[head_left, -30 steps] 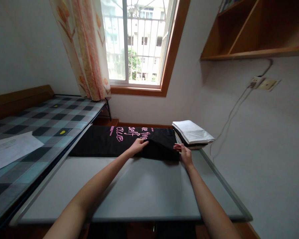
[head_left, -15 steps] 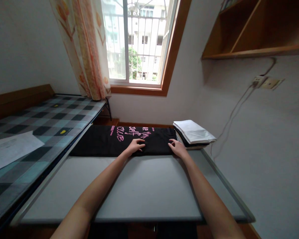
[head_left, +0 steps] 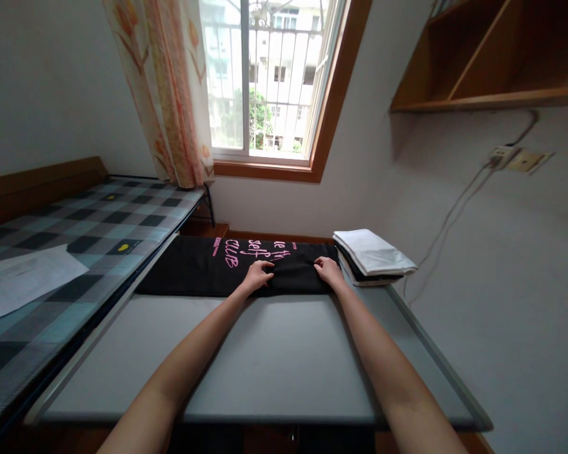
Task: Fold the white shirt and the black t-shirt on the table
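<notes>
A black T-shirt (head_left: 194, 268), folded into a long strip with pink lettering, lies across the far part of the light grey table (head_left: 284, 359). On its middle, by the lettering, rests my left hand (head_left: 256, 277), fingers bent and a gap between thumb and forefinger. My right hand (head_left: 329, 271) is closed on the cloth towards the strip's right end, fingertips together. Shallow creases run through the fabric between both hands. Just right of the shirt is a stack of folded clothes (head_left: 373, 252), white on top with black beneath.
On the left, a bed with a checked cover (head_left: 137, 217) adjoins the table, with paper sheets (head_left: 28, 280) on it. A curtain (head_left: 170, 94) hangs beside the barred window (head_left: 274, 82). Wooden shelves (head_left: 492, 98) and a socket with cables (head_left: 502, 154) are on the right wall.
My right hand has moved slightly left over the shirt and its fingers have closed on the cloth. My left hand stays at nearly the same spot. The view has shifted a little.
</notes>
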### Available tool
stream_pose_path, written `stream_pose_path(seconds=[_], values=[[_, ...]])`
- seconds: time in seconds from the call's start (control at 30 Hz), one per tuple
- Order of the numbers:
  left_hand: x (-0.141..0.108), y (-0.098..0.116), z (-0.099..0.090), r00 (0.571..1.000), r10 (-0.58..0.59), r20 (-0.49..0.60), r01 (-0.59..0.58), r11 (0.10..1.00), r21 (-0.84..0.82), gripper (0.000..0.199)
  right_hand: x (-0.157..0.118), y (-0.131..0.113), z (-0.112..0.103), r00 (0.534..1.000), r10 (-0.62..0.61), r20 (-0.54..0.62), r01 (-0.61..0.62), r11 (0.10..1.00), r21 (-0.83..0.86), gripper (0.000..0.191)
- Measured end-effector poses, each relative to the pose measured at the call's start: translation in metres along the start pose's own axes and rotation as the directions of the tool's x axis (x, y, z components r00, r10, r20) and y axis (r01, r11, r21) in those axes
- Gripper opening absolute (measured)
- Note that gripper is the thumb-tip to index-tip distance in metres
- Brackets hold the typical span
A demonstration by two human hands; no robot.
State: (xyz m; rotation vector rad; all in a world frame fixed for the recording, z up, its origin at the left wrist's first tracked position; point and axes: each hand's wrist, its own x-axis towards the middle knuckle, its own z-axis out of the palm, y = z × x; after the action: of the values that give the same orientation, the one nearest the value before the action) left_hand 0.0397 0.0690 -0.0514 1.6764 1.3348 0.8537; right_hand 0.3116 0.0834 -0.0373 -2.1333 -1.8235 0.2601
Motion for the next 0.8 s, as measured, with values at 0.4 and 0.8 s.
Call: stream_pose_path(seconds=[0.4, 0.8], values=[[-0.004, -0.007, 0.005, 0.947, 0.281, -0.156, -0.220, 0.921, 0.322, 0.017, -0.030, 0.012, -0.013, 0.999, 0.037, 0.013, -0.035, 0.994, -0.104, 0.033], [-0.011, -0.005, 0.007, 0.953, 0.241, -0.184, -0.123, 0.862, 0.492, 0.023, 0.013, -0.027, -0.002, 0.998, 0.062, 0.011, -0.061, 0.995, -0.079, 0.020]])
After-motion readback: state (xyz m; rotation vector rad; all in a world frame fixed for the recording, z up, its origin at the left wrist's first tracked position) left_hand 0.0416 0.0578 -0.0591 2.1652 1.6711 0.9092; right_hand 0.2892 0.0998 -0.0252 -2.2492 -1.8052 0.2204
